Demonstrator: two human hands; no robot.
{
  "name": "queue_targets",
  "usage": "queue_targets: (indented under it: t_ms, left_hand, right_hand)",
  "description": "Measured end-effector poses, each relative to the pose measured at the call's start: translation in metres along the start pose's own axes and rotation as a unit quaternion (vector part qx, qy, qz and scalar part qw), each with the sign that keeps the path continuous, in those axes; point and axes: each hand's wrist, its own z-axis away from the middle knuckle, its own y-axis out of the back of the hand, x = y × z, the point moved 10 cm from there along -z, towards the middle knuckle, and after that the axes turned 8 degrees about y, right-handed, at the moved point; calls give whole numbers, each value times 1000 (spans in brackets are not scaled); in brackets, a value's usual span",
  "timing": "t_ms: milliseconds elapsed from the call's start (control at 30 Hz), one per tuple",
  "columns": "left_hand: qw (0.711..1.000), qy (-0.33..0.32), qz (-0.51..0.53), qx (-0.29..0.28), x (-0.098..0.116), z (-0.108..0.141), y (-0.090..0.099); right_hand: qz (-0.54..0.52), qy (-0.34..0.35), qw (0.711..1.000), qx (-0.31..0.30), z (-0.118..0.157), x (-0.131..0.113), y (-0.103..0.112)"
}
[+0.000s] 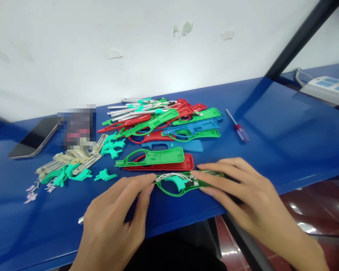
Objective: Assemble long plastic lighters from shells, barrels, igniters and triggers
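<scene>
A green lighter shell half (173, 194) lies near the table's front edge. In it sit a teal trigger (180, 182) and white wires (172, 175). My left hand (121, 207) pinches the narrow end of this lighter between thumb and forefinger. A metal tip (80, 220) sticks out past the back of that hand; the stretch between is hidden. My right hand (239, 188) grips the handle end, fingertips on both long edges, covering most of it. Just behind lie another green shell half (166, 155) and a red shell half (189, 162), overlapping.
Farther back is a pile of red, green and blue shells (186, 126) with metal rods (141, 113). To the left are loose teal triggers (79, 174), clear tanks (87, 162), small screws (31, 196) and a phone (35, 137). A screwdriver (240, 132) lies right. A wall stands behind.
</scene>
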Motion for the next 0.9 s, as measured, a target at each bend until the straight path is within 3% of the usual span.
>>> queue_targets:
  t_ms: [633, 900]
  left_hand:
    - [998, -56, -23, -1, 3, 1, -1]
    - [1000, -19, -17, -5, 0, 0, -2]
  right_hand:
    - [10, 11, 1000, 4, -1, -1, 1]
    - [9, 12, 1000, 8, 1, -2, 2]
